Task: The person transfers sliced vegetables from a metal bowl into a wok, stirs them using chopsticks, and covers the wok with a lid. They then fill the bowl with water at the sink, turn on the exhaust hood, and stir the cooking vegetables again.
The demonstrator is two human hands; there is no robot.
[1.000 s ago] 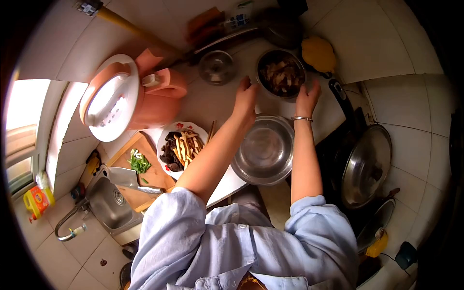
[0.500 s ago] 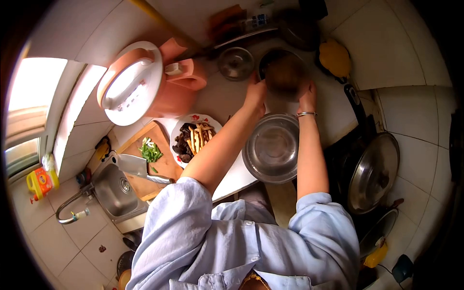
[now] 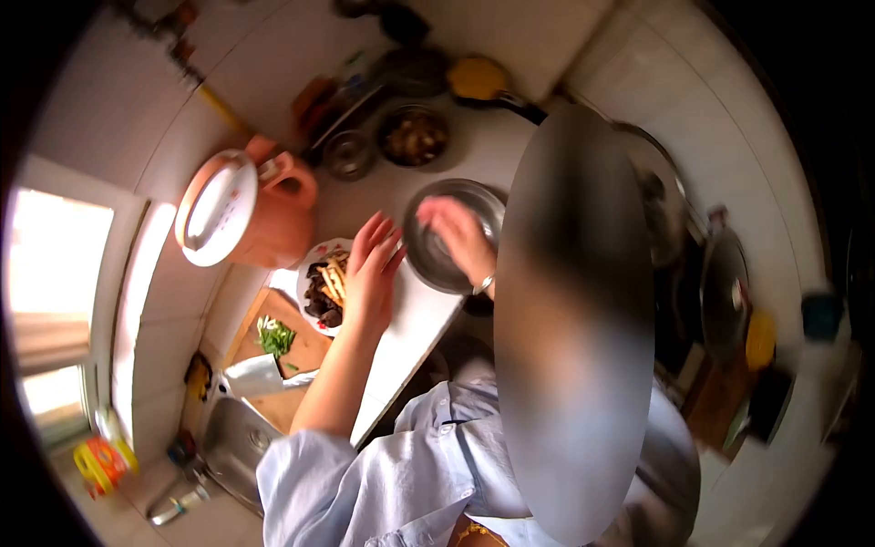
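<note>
My left hand [image 3: 372,273] is open and holds nothing, its fingers slightly spread beside the right edge of a plate [image 3: 340,244]. On that plate lie dark pieces like wood ear fungus [image 3: 321,301] and pale yellow strips [image 3: 335,273]. Over a wide metal basin [image 3: 427,260] is my right hand [image 3: 458,235], somewhat blurred, fingers stretched out and nothing in them. Whether it touches the basin I cannot tell. At the back of the counter stands a dark bowl of brownish chunks [image 3: 415,137], with a small metal bowl [image 3: 349,155] to its left.
A cutting board [image 3: 305,345] bears chopped green onions [image 3: 274,335] and a cleaver [image 3: 255,376], next to the sink [image 3: 219,447]. A pink lidded bucket [image 3: 273,228] stands back left. A large blurred grey oval [image 3: 574,319] covers the right forearm and part of the stove side.
Both hands have let go of the dark bowl, which now stands at the back. They have drawn nearer, the left toward the plate, the right over the basin. The view has turned.
</note>
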